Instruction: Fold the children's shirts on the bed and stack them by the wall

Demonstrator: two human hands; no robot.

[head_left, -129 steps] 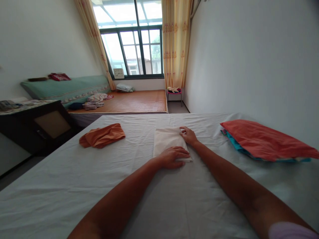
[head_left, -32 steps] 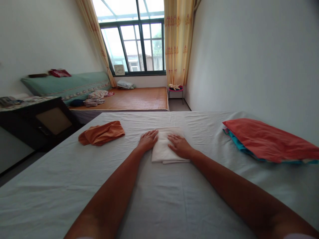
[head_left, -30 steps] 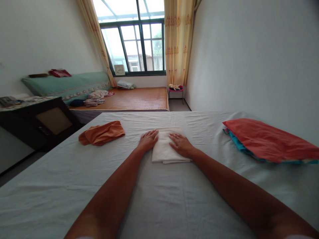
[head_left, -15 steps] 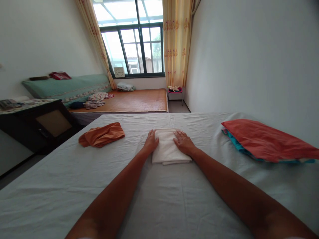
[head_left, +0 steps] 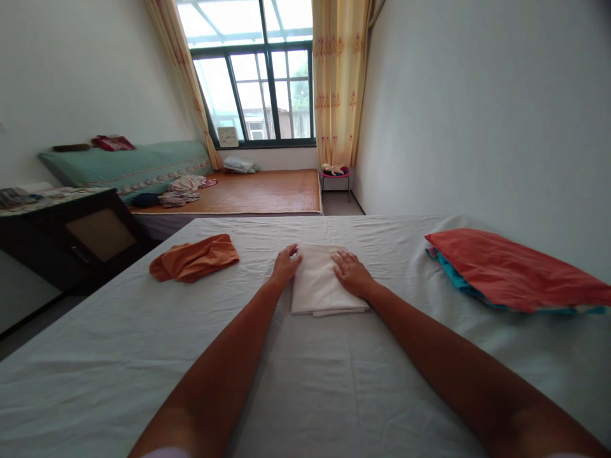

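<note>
A white cloth, folded into a neat rectangle, lies on the pale bed sheet in front of me. At its far left corner my left hand has the edge between curled fingers and thumb. My right hand rests flat on the cloth's right side, fingers stretched out. To the left is a crumpled orange-brown cloth. On the right lies a red cloth over a turquoise one.
Beyond the sheet's far edge stands a bed with a brown mat, holding several clothes. A dark cabinet is at the left. A small stool stands below the yellow curtain. A white wall runs along the right.
My left hand has shifted slightly up and left, its fingers curling at the cloth's far corner, which has moved a little. My right hand stays flat in place.
</note>
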